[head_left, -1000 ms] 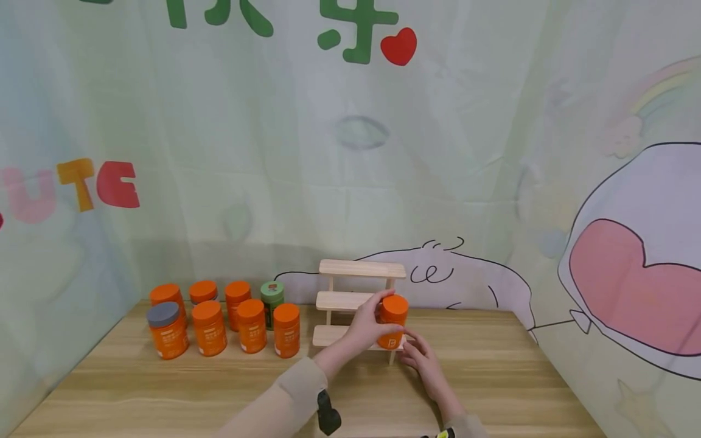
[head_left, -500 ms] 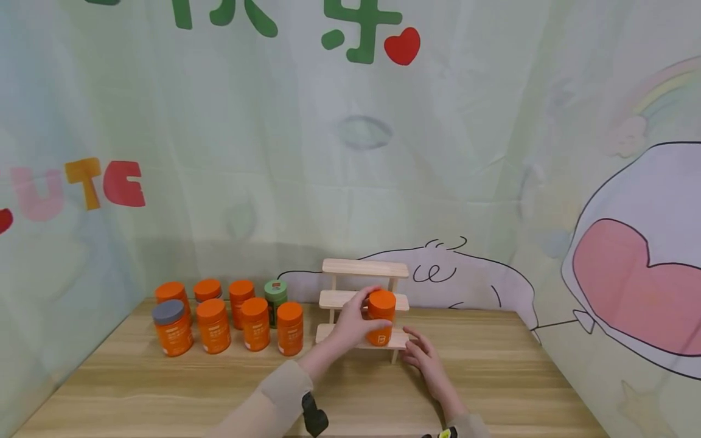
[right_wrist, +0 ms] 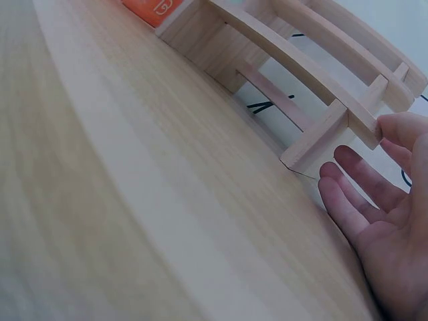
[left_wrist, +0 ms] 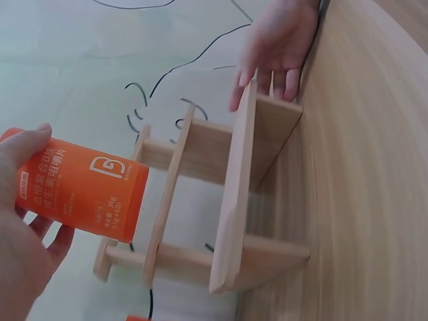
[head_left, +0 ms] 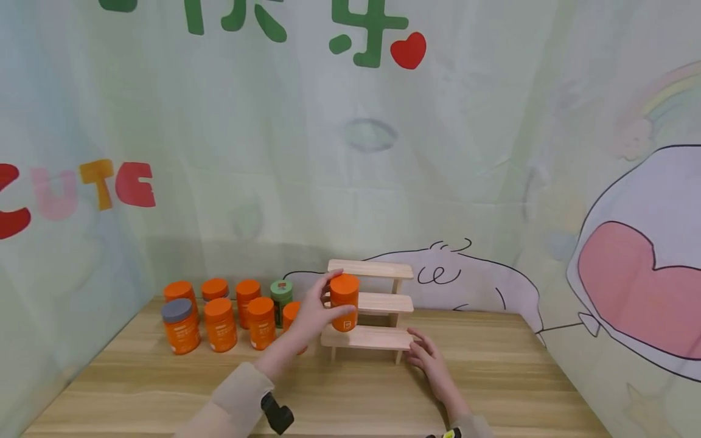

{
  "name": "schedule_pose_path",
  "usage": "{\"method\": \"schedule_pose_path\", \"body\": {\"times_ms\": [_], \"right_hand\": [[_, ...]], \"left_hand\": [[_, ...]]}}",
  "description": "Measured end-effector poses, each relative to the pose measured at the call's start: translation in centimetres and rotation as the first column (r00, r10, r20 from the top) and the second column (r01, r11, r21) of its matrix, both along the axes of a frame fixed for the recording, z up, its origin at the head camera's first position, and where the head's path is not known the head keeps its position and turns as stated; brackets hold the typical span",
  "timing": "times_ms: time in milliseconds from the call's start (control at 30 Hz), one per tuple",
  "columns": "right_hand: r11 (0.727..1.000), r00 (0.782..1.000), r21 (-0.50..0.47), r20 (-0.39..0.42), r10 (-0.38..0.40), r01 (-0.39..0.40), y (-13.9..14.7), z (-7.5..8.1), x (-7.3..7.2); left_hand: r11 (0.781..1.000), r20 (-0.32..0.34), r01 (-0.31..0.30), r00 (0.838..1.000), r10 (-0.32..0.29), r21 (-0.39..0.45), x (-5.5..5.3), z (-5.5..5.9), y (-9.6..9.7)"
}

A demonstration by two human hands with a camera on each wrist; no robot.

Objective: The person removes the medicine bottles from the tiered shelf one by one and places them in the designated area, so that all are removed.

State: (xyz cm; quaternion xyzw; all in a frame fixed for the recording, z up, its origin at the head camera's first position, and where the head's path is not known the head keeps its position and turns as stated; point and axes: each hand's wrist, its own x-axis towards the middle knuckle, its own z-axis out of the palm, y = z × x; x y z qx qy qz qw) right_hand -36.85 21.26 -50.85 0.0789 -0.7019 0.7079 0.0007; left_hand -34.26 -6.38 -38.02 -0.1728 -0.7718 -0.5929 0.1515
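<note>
My left hand [head_left: 313, 313] grips an orange jar [head_left: 345, 298] with an orange lid, thumb on one side and fingers round the other. The jar is upright, over the left end of the lowest step of a small three-tier wooden display stand [head_left: 378, 338]. In the left wrist view, white print shows on the jar [left_wrist: 83, 184], and a gap separates its base from the lowest step. At the stand's right end is my right hand [head_left: 431, 364]. Its thumb side touches the tip of the lowest step in the right wrist view, while the other fingers [right_wrist: 364, 177] are loosely bent beside the leg.
Left of the stand, two rows of upright jars stand on the wooden table [head_left: 181, 389]: several orange ones [head_left: 220, 328], one grey-lidded jar [head_left: 182, 331], and a green jar [head_left: 282, 298] at the back. A printed cloth [head_left: 246, 201] hangs behind the table.
My left hand has carried the orange jar leftwards and slightly up, from the stand's right end to its left end. My right hand stays at the stand's right end. The head view has shifted slightly.
</note>
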Motion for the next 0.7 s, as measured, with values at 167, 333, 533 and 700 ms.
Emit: {"method": "schedule_pose_path", "body": {"times_ms": [167,333,533,700], "right_hand": [[1.0,1.0,-0.002,-0.001,-0.003,0.003,0.0,0.1,0.1],[1.0,1.0,-0.01,-0.003,-0.014,0.014,0.1,0.0,0.1],[0.999,1.0,-0.029,0.0,-0.016,0.016,0.2,-0.1,0.0],[1.0,1.0,-0.012,0.0,-0.003,0.003,0.1,-0.1,0.0]], "left_hand": [[0.999,-0.027,-0.053,0.998,0.053,0.001,0.6,0.5,-2.5],[0.994,-0.038,-0.109,0.993,0.109,-0.008,1.4,0.7,-4.6],[0.977,-0.124,-0.213,0.97,0.208,-0.023,2.6,1.2,-7.3],[0.958,-0.131,-0.287,0.95,0.282,-0.022,3.8,1.5,-9.6]]}}
